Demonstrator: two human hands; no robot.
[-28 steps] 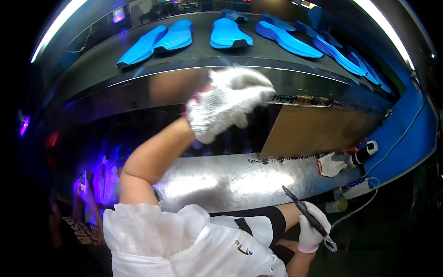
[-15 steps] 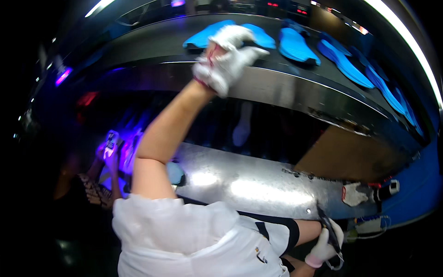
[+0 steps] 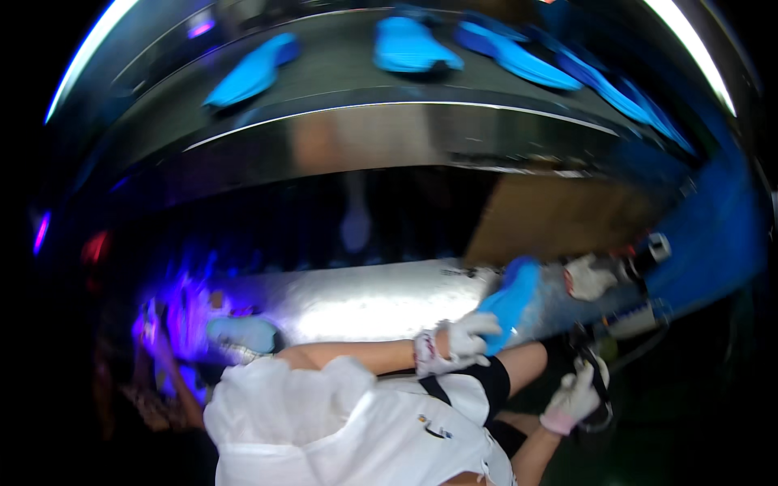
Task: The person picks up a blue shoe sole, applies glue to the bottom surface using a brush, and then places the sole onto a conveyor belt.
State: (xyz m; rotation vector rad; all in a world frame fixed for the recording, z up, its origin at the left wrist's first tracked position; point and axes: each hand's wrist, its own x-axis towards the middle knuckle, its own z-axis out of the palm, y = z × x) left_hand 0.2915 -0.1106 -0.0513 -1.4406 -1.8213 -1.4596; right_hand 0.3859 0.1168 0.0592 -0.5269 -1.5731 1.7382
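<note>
A bright blue shoe sole (image 3: 512, 298) stands tilted over the metal bench, blurred by motion. White-gloved, my left hand (image 3: 462, 342) is closed on its lower end, just above my knee. Farther right and lower, my right hand (image 3: 574, 392), also gloved in white, grips a dark handheld tool (image 3: 601, 379) with a narrow upper end. What kind of tool it is I cannot make out. Its tip is apart from the sole.
A raised conveyor belt (image 3: 332, 77) carries several blue soles (image 3: 413, 44). Below it are the metal bench (image 3: 356, 304), a brown board (image 3: 559, 219), a loose white glove (image 3: 589, 278) and a pale blue sole (image 3: 241, 332). At left, another person's hands (image 3: 158, 328) work in purple light.
My left hand has come down from the conveyor to the bench's right side, now with a blue sole in it. My right hand still holds the dark tool. The view has shifted.
</note>
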